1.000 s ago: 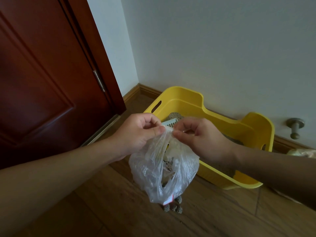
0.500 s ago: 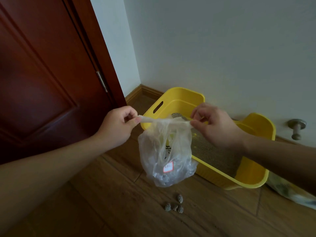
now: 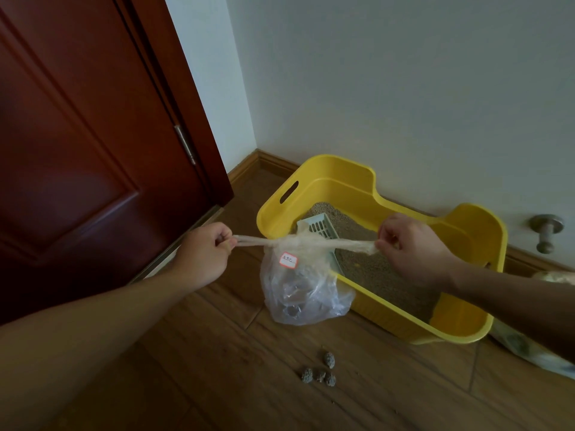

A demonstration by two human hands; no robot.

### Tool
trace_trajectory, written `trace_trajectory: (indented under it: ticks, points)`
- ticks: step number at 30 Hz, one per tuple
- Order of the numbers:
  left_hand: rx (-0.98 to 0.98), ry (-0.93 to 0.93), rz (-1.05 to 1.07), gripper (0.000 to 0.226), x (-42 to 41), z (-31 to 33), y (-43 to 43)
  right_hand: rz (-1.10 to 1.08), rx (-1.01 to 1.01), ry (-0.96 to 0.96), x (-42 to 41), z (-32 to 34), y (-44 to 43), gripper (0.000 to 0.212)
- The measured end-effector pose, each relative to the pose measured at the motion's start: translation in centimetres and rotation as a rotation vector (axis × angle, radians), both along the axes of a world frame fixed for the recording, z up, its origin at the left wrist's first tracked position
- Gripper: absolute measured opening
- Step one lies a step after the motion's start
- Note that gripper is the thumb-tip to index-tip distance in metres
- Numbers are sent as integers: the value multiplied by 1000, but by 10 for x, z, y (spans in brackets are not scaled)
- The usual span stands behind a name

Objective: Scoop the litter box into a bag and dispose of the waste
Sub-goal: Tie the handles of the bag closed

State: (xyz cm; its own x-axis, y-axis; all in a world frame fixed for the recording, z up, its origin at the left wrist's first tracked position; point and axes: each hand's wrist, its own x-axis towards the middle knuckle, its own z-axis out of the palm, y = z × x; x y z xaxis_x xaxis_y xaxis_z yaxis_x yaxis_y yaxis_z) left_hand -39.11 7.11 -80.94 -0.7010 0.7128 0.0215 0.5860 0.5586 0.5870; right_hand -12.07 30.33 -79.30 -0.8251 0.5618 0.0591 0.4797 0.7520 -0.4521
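Note:
A clear plastic bag with dark clumps inside hangs in the air before the yellow litter box. Its top is drawn into a knot with two stretched ends. My left hand pinches the left end and my right hand pinches the right end, held wide apart. A white sticker with a red border sits on the bag's upper side. A pale green slotted scoop leans inside the box on grey-brown litter.
Several grey litter clumps lie on the wooden floor below the bag. A dark red door stands at the left. A metal doorstop projects from the baseboard at the right. Another plastic bag lies beyond the box's right end.
My hands have moved apart, pulling the bag's two ends taut into a knot. The bag now hangs closed at its neck, and the scoop in the box has come into sight.

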Motion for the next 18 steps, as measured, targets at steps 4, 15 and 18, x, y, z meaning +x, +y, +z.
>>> trace_trajectory:
  ticks: [4,15,18]
  points:
    - [-43,-52,19,25,1,-6,-5,-3,-16,-36,1,-3,0,21]
    - [28,-19,16,23,2,8,-10,-50,-101,-1,7,1,0,20]
    - [90,15,-17,21,1,21,-10,-81,-223,57,11,9,-4,19]
